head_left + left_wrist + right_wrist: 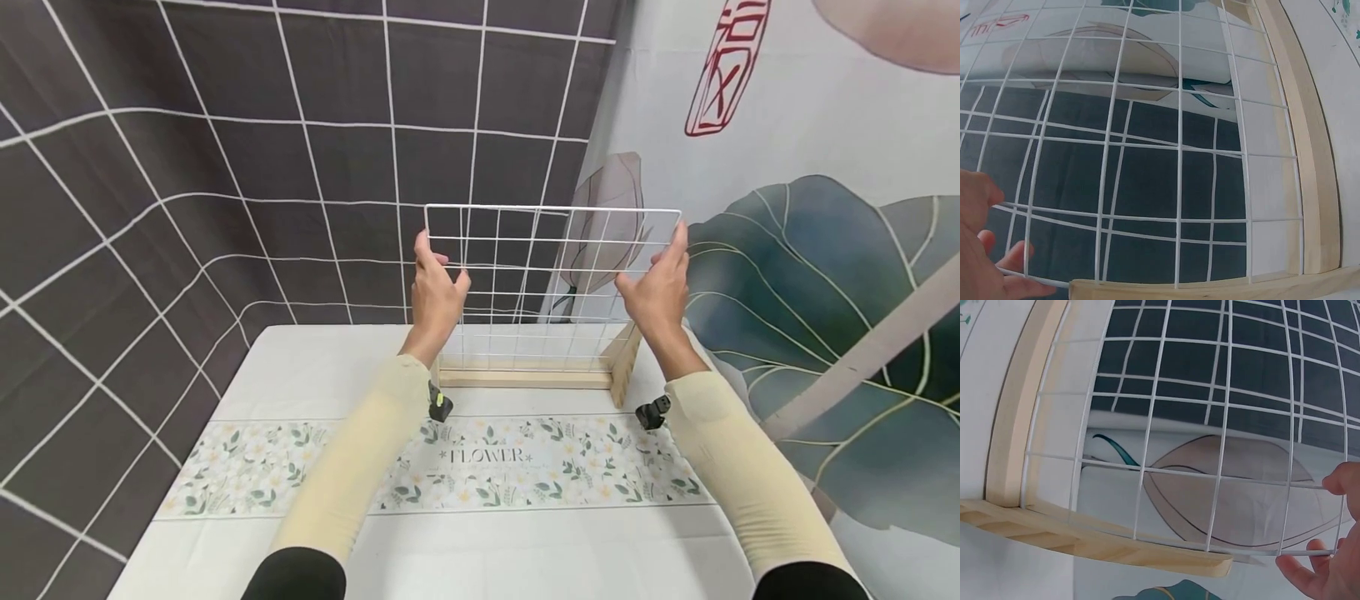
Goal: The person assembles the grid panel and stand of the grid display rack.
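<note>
A white wire grid panel point(553, 207) stands upright in a pale wooden frame point(525, 380) on the table. My left hand point(437, 296) holds the panel's left edge in its upper part, thumb in front and fingers round the outer wire. On the opposite edge, at about the same height, my right hand point(658, 292) grips the wire likewise. Each wrist view shows the fingertips at the outer wire, beyond the end of a wooden side piece point(1116, 547). The grid's lower end meets the wooden bottom bar point(1310, 144).
A white cloth point(480, 550) with a floral band reading FLOWER point(487, 456) covers the table. Behind hangs a dark curtain point(345, 167) with white grid lines; on the right is a cloth printed with large leaves point(810, 275). A small black camera sits at each wrist.
</note>
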Available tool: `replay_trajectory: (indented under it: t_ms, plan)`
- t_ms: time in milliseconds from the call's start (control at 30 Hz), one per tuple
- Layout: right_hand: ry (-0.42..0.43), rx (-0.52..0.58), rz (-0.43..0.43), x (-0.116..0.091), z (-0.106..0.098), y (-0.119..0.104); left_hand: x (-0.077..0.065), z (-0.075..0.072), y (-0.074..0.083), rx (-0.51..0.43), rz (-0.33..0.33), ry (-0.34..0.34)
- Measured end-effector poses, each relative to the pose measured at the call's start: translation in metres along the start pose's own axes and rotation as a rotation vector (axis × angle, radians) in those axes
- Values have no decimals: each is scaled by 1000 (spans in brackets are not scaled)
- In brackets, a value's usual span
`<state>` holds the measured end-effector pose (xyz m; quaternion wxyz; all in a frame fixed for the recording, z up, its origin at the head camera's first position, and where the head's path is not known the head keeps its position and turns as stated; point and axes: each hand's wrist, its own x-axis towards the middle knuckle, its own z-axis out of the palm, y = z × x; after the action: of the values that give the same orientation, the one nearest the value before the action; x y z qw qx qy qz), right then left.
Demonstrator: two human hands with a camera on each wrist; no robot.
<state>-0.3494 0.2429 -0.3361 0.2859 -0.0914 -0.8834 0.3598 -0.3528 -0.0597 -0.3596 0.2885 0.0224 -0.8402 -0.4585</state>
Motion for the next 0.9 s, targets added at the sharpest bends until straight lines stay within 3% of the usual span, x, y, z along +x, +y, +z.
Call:
replay_trajectory:
  t_ms: [200,433,567,667,900]
  plan:
    - [32,-22,-15,-3,1,7,-4,5,4,3,11,-14]
    - [34,3,-37,1,3,9,4,3,1,40,26,-65]
    - [-35,46,-59,0,1,17,8,-7,-4,84,22,-171]
    - [-80,54,-124,-1,-3,31,10,-17,-9,103,42,-249]
    - [-111,-17,-177,3,-18,54,20,-43,-32,138,66,-297]
